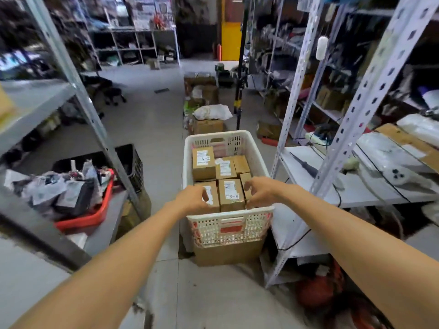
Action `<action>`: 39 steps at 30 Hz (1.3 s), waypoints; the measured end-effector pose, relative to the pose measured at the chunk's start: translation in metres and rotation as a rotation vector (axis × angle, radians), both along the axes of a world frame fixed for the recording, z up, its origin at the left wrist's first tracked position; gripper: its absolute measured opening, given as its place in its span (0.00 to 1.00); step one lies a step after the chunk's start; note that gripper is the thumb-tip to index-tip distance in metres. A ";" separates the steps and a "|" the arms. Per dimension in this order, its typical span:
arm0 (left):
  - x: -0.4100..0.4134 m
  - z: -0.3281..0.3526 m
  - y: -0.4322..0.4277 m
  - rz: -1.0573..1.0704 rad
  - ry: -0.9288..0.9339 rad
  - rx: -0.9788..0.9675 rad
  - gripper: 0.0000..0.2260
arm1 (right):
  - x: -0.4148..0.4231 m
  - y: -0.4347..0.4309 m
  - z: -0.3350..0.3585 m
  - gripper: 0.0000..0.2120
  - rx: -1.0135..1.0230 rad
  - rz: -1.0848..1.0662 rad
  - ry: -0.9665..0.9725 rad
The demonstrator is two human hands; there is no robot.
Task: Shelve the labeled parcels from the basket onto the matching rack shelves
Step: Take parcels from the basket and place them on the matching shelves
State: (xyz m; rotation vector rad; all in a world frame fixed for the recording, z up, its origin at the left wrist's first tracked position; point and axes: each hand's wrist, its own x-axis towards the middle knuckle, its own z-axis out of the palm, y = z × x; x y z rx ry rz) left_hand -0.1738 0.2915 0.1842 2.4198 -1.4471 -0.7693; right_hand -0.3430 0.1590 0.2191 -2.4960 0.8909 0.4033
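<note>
A white perforated basket (229, 227) stands on a cardboard box in the aisle, packed with several brown parcels. One front parcel (231, 194) shows a white label reading A-2; a rear parcel (203, 163) also reads A-2. My left hand (193, 198) curls over the front left parcel (211, 198). My right hand (257, 192) curls round the right side of the front row, thumb low at the basket's rim, fingers on the parcel tops.
A grey rack (78, 91) rises on the left, with a red tray (90, 217) of loose clutter and a black crate (129, 162) beside it. A white rack (351, 110) with a cluttered shelf stands on the right. Boxes (209, 125) line the aisle beyond the basket.
</note>
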 end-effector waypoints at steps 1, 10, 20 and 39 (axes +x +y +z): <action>0.006 -0.002 -0.003 0.001 0.003 -0.007 0.18 | 0.007 -0.003 -0.002 0.31 0.003 0.000 0.009; 0.072 -0.026 -0.048 -0.039 0.020 -0.017 0.15 | 0.062 -0.041 -0.013 0.31 0.009 -0.029 0.069; 0.135 -0.073 -0.099 -0.029 0.110 0.060 0.14 | 0.122 -0.096 -0.054 0.32 0.028 0.019 0.175; 0.218 -0.157 -0.251 0.173 0.196 0.240 0.15 | 0.239 -0.294 -0.169 0.27 0.128 0.220 0.374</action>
